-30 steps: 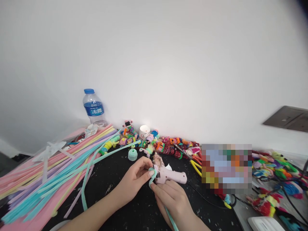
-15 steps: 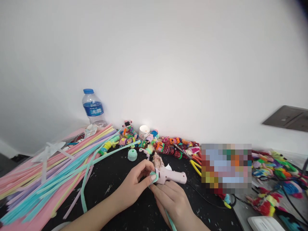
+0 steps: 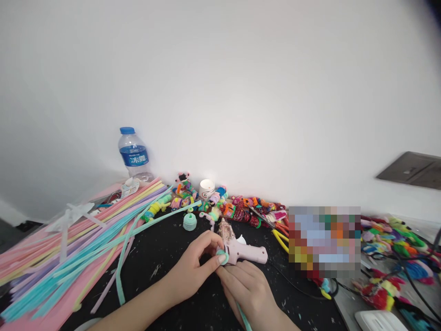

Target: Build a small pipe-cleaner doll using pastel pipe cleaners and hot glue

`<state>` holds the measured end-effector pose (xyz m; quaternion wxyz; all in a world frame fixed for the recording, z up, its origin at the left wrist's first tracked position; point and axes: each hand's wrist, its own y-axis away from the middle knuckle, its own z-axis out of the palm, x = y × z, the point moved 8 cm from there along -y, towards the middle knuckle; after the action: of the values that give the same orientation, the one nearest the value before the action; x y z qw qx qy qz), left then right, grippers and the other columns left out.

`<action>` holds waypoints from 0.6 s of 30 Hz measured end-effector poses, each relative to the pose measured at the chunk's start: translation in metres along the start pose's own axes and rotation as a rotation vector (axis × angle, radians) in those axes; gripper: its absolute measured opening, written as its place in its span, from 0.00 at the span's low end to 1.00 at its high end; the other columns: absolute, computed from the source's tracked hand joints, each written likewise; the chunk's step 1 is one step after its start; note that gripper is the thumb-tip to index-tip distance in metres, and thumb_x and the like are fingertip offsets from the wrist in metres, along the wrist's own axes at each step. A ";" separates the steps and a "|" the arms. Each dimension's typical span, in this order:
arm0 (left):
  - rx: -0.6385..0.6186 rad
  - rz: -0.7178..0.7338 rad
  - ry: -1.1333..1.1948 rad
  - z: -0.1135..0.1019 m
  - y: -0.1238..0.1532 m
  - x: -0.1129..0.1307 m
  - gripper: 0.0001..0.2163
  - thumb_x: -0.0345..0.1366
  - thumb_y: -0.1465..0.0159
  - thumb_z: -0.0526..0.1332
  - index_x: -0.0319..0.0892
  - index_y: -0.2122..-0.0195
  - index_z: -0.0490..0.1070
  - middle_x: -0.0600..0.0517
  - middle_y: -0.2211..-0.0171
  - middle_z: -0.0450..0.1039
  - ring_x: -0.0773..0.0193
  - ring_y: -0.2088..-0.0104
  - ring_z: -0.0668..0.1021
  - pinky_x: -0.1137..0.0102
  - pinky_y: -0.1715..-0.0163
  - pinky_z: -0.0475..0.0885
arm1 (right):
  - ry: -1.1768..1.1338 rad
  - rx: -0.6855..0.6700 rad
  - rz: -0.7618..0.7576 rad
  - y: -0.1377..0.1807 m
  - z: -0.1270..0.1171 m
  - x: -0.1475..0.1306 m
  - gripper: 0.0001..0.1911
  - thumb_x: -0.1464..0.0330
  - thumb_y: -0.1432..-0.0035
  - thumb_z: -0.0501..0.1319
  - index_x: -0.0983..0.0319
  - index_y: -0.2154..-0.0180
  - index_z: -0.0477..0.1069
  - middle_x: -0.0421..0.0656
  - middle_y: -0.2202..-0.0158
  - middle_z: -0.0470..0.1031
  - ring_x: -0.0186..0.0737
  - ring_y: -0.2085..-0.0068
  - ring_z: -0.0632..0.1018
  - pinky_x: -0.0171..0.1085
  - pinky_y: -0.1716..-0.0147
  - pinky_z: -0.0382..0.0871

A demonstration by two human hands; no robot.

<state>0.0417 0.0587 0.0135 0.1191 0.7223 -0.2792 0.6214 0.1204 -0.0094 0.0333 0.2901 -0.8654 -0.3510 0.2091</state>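
Note:
Between thumb and fingers, my left hand (image 3: 201, 259) pinches a small coil of mint-green pipe cleaner (image 3: 223, 256). My right hand (image 3: 250, 285) is closed beside it, its fingertips meeting the coil's lower edge. The loose tail of the pipe cleaner (image 3: 244, 317) runs down from under my right hand. Just beyond my hands lies a pale pink glue gun (image 3: 246, 252) with a stained nozzle end, its handle pointing right. A finished mint-green coiled piece (image 3: 189, 221) sits on the black table surface (image 3: 155, 257), farther back and to the left.
A bundle of pastel pipe cleaners (image 3: 86, 248) covers the left side, with a water bottle (image 3: 133, 154) behind it. Several colourful pipe-cleaner figures (image 3: 237, 211) and a paper cup (image 3: 206, 189) line the wall. Yellow-handled scissors (image 3: 279, 239) lie right of the glue gun. A black cable (image 3: 296, 290) crosses the right.
The coil in my left fingers has turned slightly, showing more of its round face. Both hands have barely shifted, and the other things lie as before.

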 end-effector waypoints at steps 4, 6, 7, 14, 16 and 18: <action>0.005 -0.004 0.032 0.000 0.000 -0.001 0.01 0.32 0.39 0.55 0.42 0.66 0.65 0.54 0.68 0.63 0.64 0.66 0.67 0.71 0.63 0.64 | 0.000 -0.004 0.010 -0.001 -0.001 0.000 0.14 0.78 0.41 0.53 0.66 0.54 0.69 0.45 0.73 0.76 0.38 0.74 0.74 0.36 0.77 0.65; 0.028 -0.024 0.113 -0.003 -0.002 -0.005 0.02 0.34 0.39 0.56 0.42 0.66 0.64 0.54 0.69 0.63 0.65 0.67 0.67 0.71 0.64 0.64 | 0.002 0.026 0.013 0.000 -0.003 0.000 0.14 0.79 0.42 0.54 0.66 0.55 0.69 0.44 0.73 0.76 0.37 0.75 0.73 0.35 0.77 0.65; 0.046 -0.038 0.162 -0.004 -0.003 -0.007 0.03 0.34 0.39 0.57 0.42 0.66 0.63 0.55 0.69 0.62 0.66 0.67 0.67 0.72 0.65 0.64 | -0.003 0.050 0.016 0.000 -0.005 0.001 0.14 0.79 0.43 0.55 0.66 0.55 0.69 0.44 0.73 0.76 0.37 0.75 0.73 0.35 0.77 0.65; 0.070 -0.172 0.385 -0.008 -0.007 -0.019 0.06 0.36 0.41 0.60 0.41 0.67 0.63 0.56 0.69 0.64 0.68 0.66 0.68 0.73 0.63 0.63 | -0.156 0.094 0.163 -0.001 -0.017 0.010 0.10 0.77 0.44 0.56 0.63 0.60 0.68 0.45 0.69 0.76 0.40 0.69 0.75 0.36 0.69 0.68; 0.061 -0.178 0.410 -0.007 -0.008 -0.020 0.07 0.35 0.41 0.61 0.41 0.67 0.63 0.56 0.69 0.66 0.67 0.65 0.69 0.72 0.62 0.64 | -0.211 0.054 0.255 0.001 -0.016 0.017 0.06 0.76 0.44 0.54 0.62 0.66 0.67 0.44 0.71 0.73 0.39 0.71 0.73 0.35 0.71 0.66; 0.052 -0.175 0.426 -0.006 -0.008 -0.020 0.07 0.35 0.42 0.61 0.41 0.67 0.63 0.55 0.68 0.67 0.66 0.63 0.70 0.71 0.60 0.64 | -0.252 0.047 0.321 0.003 -0.015 0.022 0.06 0.76 0.43 0.52 0.62 0.68 0.65 0.43 0.73 0.70 0.37 0.73 0.71 0.35 0.73 0.64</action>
<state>0.0396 0.0738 -0.0033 0.2103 0.5990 -0.1679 0.7542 0.1455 -0.0007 0.0392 0.2270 -0.8702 -0.2372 0.3675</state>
